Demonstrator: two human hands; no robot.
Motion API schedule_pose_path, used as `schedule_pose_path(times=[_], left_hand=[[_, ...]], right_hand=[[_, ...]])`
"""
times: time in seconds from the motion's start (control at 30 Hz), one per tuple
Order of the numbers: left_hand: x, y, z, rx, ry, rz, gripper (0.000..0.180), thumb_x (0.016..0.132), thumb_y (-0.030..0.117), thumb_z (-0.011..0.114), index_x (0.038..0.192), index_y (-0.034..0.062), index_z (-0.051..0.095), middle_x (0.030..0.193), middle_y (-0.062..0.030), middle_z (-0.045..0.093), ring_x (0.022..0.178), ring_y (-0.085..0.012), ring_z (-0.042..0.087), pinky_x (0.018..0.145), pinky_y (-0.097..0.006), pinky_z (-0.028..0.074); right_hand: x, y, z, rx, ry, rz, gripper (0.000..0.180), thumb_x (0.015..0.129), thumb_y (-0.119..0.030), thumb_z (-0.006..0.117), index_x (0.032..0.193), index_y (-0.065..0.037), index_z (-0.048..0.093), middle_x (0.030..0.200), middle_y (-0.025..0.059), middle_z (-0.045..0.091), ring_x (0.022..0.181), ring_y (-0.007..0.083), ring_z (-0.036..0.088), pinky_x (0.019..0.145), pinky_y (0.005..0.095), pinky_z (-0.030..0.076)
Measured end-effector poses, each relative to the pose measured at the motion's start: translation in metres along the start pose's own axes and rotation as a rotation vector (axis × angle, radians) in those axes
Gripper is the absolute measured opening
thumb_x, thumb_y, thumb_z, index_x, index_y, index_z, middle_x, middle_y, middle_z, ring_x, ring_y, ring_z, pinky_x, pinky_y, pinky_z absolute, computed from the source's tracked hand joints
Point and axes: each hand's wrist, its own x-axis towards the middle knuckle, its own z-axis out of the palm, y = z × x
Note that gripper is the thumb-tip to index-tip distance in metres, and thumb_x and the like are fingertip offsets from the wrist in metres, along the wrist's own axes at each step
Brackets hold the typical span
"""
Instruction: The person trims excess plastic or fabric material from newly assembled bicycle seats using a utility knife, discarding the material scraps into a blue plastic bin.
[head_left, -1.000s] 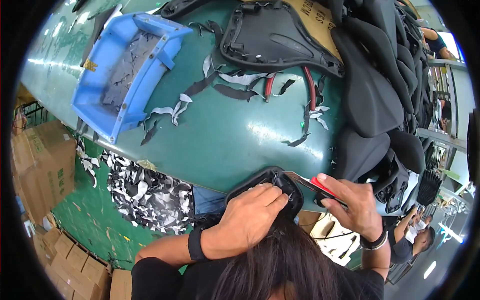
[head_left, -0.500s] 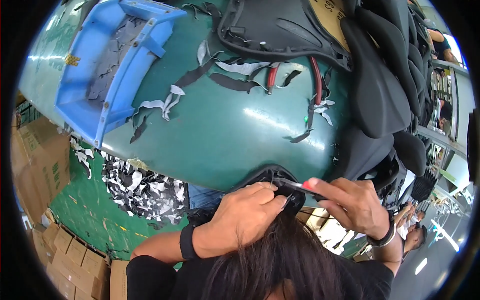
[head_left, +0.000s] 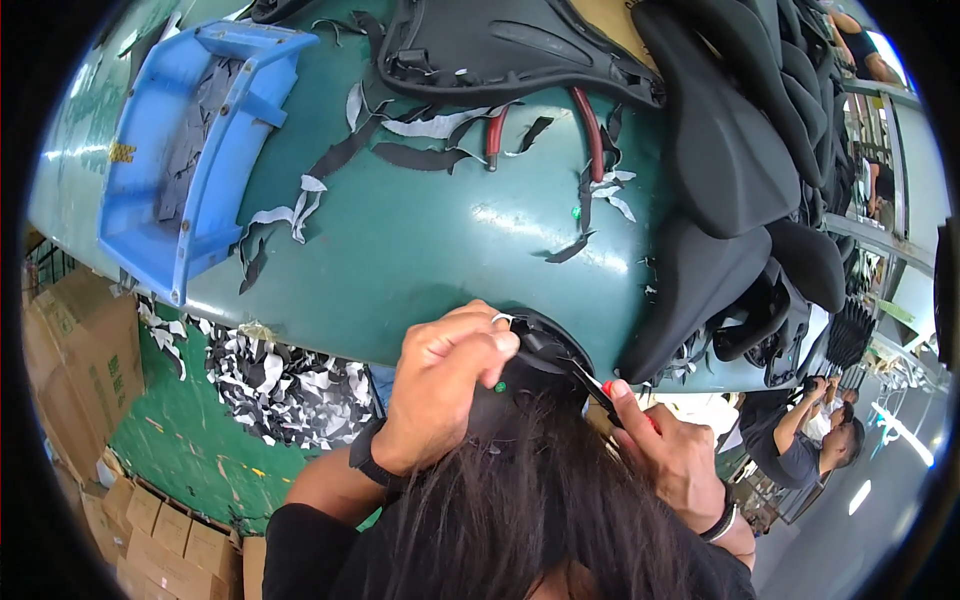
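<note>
A black saddle (head_left: 545, 340), seen by its curved rim, lies at the table's front edge close to my body; hair hides its near part. At its left side my left hand (head_left: 440, 385) is closed in a pinch, with a small white edge of a strip (head_left: 503, 317) showing at the fingertips. My right hand (head_left: 665, 450) is wrapped round a slim-bladed tool (head_left: 603, 393) with a black and red handle. Its narrow metal blade points at the right rim of the saddle. Whether the tip touches the rim, I cannot tell.
Black saddles (head_left: 730, 150) are piled along the right, beside a larger black shell (head_left: 500, 50). Red-handled pliers (head_left: 597, 140) lie among cut strips (head_left: 420, 157). A blue bin (head_left: 230, 160) with grey scraps stands at left. Cartons (head_left: 85, 340) and a scrap heap (head_left: 290, 385) are on the floor.
My left hand has lifted and turned leftward from the saddle, bringing the strip's white edge into sight. My right hand has drawn down and left with the tool. The whole view has shifted slightly.
</note>
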Motion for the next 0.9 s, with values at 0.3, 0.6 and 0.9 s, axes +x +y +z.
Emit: schedule_pose_path(times=[0.3, 0.6, 0.9], left_hand=[[0.011, -0.025, 0.002, -0.553, 0.082, 0.259, 0.036, 0.086, 0.021, 0.051, 0.055, 0.0079, 0.039, 0.071, -0.0070, 0.055, 0.068, -0.0218, 0.049, 0.080, -0.036, 0.041], [-0.035, -0.003, 0.060, 0.740, -0.321, 1.185, 0.009, 0.086, 0.009, 0.064, 0.086, -0.0004, 0.063, 0.074, -0.0078, 0.057, 0.067, -0.0217, 0.055, 0.064, -0.033, 0.047], [0.001, 0.002, -0.017, 1.001, -0.044, 0.388, 0.028, 0.094, 0.025, 0.059, 0.099, -0.0008, 0.068, 0.082, -0.0084, 0.068, 0.072, -0.0134, 0.059, 0.066, -0.028, 0.047]], right_hand=[[-0.016, -0.002, 0.065, 0.083, 0.237, 0.088, 0.065, 0.083, -0.014, 0.069, 0.141, -0.007, 0.042, 0.069, 0.0115, 0.051, 0.050, 0.0271, 0.056, 0.044, 0.0377, 0.042], [-0.008, 0.027, 0.109, 0.313, 0.545, -0.259, 0.061, 0.090, -0.024, 0.061, 0.144, -0.012, 0.037, 0.077, 0.0122, 0.055, 0.052, 0.0296, 0.058, 0.042, 0.0419, 0.043], [-0.011, 0.017, 0.133, 0.176, 0.679, -0.158, 0.070, 0.081, -0.010, 0.071, 0.141, -0.006, 0.036, 0.076, 0.0132, 0.055, 0.054, 0.0302, 0.057, 0.044, 0.0392, 0.043]])
